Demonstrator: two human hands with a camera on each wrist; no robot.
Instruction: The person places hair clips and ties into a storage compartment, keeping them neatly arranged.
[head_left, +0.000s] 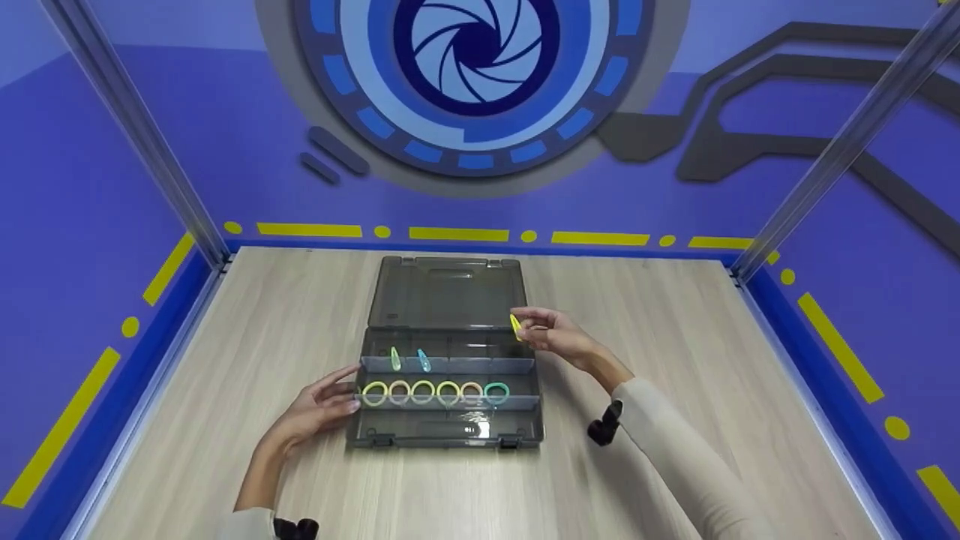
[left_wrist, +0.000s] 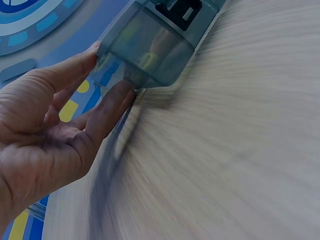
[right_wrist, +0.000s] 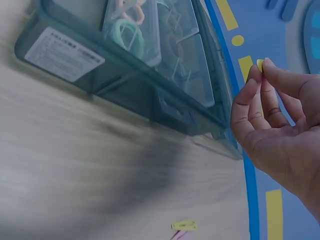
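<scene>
A see-through grey organizer box [head_left: 446, 442] lies on the table with its lid [head_left: 450, 292] tipped back. Several coloured hair ties [head_left: 448, 394] form a row along its middle section. Behind them, a pale green hair clip [head_left: 395, 359] and a blue hair clip [head_left: 424, 361] stand at the rear divider. My right hand [head_left: 559, 337] pinches a yellow hair clip [head_left: 516, 326] between thumb and fingertip, above the box's right rear side. At the left wall, my left hand [head_left: 311, 409] touches the box with fairly straight, spread fingers.
In the right wrist view, another yellow hair clip [right_wrist: 184, 225] lies on the table by a pink hair clip [right_wrist: 179, 235]. A white label [right_wrist: 64, 54] is stuck to the box's side. Blue printed walls [head_left: 480, 210] enclose the wooden table [head_left: 637, 300] at the back and both sides.
</scene>
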